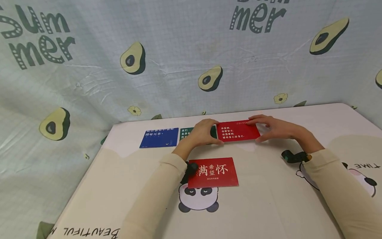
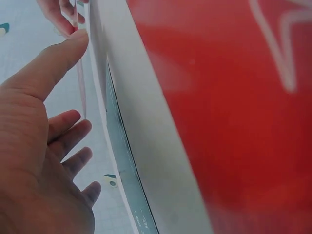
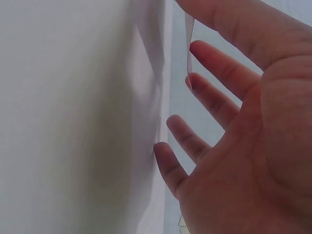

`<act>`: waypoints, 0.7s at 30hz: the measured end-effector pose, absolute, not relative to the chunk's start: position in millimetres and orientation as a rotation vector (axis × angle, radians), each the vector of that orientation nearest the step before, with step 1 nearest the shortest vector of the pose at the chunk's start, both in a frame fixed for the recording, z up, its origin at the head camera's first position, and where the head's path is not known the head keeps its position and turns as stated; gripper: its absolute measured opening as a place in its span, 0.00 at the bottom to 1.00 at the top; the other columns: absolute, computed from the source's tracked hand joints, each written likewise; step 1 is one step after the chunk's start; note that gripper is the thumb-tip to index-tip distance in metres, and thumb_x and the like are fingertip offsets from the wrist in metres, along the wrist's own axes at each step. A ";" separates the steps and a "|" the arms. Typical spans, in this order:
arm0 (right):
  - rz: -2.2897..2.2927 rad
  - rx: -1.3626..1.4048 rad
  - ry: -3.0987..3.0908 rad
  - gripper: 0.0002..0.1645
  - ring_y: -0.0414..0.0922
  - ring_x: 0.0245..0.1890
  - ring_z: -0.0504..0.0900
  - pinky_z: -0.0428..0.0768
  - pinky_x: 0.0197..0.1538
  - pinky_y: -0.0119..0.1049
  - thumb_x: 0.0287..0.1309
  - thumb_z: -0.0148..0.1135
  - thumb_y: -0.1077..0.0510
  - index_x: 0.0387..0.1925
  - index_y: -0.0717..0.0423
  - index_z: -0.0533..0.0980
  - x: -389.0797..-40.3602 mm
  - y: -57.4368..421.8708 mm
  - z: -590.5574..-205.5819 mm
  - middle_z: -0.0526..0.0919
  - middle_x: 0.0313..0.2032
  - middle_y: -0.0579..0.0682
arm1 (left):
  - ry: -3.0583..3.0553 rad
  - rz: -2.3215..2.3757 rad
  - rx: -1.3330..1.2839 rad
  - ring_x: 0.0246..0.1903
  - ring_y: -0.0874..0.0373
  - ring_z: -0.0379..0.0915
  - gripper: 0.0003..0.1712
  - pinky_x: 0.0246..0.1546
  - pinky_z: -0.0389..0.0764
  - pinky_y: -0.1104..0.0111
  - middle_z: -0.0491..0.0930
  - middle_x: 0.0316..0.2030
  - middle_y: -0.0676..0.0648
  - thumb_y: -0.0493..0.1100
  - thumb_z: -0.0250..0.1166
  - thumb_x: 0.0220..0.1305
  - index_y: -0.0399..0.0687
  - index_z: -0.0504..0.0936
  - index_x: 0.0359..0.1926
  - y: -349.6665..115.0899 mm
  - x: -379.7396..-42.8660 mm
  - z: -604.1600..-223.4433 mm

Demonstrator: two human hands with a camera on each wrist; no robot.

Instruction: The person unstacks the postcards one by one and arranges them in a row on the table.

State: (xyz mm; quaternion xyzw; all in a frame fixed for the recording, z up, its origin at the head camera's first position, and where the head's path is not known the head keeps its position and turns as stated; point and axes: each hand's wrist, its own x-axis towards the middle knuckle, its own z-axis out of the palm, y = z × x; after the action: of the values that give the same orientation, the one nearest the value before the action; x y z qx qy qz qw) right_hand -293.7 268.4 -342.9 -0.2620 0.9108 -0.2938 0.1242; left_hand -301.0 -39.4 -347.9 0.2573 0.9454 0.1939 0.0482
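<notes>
At the back of the table, a red card (image 1: 238,131) with white writing is held between both hands. My left hand (image 1: 203,132) pinches its left end, thumb at the near edge and fingers at the far edge. The right hand (image 1: 276,128) grips the right end the same way. Seen edge-on in the right wrist view, the card (image 3: 188,53) looks slightly raised off the tabletop. A green card (image 1: 184,132) lies just left of it, partly hidden by the left hand. Farther left lies a blue card (image 1: 159,137).
Another red card (image 1: 213,174) with large white characters lies nearer, beside the left forearm and above a printed panda (image 1: 198,199). Behind the table (image 1: 253,205) hangs a cloth (image 1: 173,39) printed with avocados. A dark strap device (image 1: 293,156) sits at the right wrist.
</notes>
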 end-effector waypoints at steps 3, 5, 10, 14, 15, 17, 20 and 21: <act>-0.834 -0.761 2.666 0.47 0.60 0.67 0.49 0.63 0.59 0.65 0.45 0.74 0.48 0.68 0.46 0.65 -294.7 268.0 -345.2 0.55 0.69 0.56 | 2.883 0.550 0.792 0.67 0.54 0.53 0.47 0.67 0.54 0.57 0.66 0.65 0.49 0.59 0.71 0.49 0.50 0.65 0.68 -38.6 -302.5 -348.8; -0.821 -0.765 2.673 0.47 0.61 0.67 0.49 0.63 0.59 0.65 0.46 0.74 0.48 0.68 0.47 0.65 -294.4 267.0 -346.1 0.55 0.69 0.56 | 2.881 0.532 0.795 0.67 0.54 0.53 0.46 0.68 0.54 0.57 0.66 0.65 0.49 0.59 0.71 0.50 0.50 0.65 0.68 -38.2 -302.7 -349.1; -0.800 -0.765 2.683 0.45 0.61 0.67 0.49 0.67 0.57 0.64 0.47 0.73 0.49 0.67 0.49 0.65 -292.7 263.7 -347.3 0.55 0.69 0.58 | 2.879 0.508 0.788 0.67 0.54 0.54 0.45 0.68 0.53 0.58 0.67 0.64 0.49 0.58 0.71 0.50 0.50 0.66 0.67 -37.0 -302.7 -350.5; -0.782 -0.772 2.697 0.45 0.61 0.67 0.49 0.68 0.57 0.63 0.48 0.73 0.49 0.67 0.49 0.65 -294.2 264.6 -350.9 0.55 0.69 0.58 | 2.874 0.481 0.774 0.67 0.53 0.53 0.45 0.68 0.52 0.58 0.67 0.64 0.49 0.58 0.70 0.51 0.51 0.66 0.67 -36.2 -303.4 -351.9; -0.775 -0.775 2.700 0.45 0.61 0.67 0.49 0.68 0.57 0.62 0.48 0.73 0.49 0.68 0.49 0.65 -294.8 265.1 -351.8 0.55 0.69 0.58 | 2.872 0.478 0.770 0.67 0.53 0.53 0.45 0.68 0.52 0.57 0.67 0.65 0.49 0.58 0.70 0.51 0.51 0.66 0.67 -36.2 -303.6 -352.1; -0.764 -0.771 2.706 0.45 0.61 0.67 0.49 0.69 0.56 0.62 0.47 0.73 0.49 0.68 0.48 0.65 -295.7 265.6 -353.0 0.55 0.69 0.57 | 2.870 0.468 0.768 0.67 0.53 0.53 0.45 0.68 0.52 0.57 0.67 0.65 0.49 0.59 0.70 0.51 0.51 0.66 0.68 -36.1 -304.3 -352.9; -0.746 -0.760 2.709 0.46 0.60 0.67 0.48 0.72 0.55 0.60 0.47 0.73 0.49 0.68 0.48 0.65 -296.6 265.6 -354.2 0.55 0.69 0.57 | 2.866 0.465 0.769 0.67 0.53 0.53 0.45 0.68 0.52 0.57 0.67 0.64 0.49 0.59 0.70 0.51 0.51 0.66 0.68 -36.0 -304.8 -353.0; -0.742 -0.758 2.710 0.46 0.60 0.67 0.48 0.72 0.55 0.59 0.47 0.73 0.49 0.68 0.48 0.65 -296.8 265.7 -354.5 0.55 0.69 0.57 | 2.865 0.466 0.772 0.67 0.53 0.53 0.45 0.68 0.52 0.57 0.67 0.64 0.49 0.59 0.70 0.51 0.51 0.66 0.67 -36.0 -305.0 -353.0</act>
State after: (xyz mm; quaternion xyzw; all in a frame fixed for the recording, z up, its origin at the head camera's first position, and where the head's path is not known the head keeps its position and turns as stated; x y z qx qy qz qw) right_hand -296.8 265.7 -354.5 -0.2587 0.9250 -0.2531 0.1156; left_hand -305.0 -36.0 -353.0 0.2563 0.9516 0.1547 0.0689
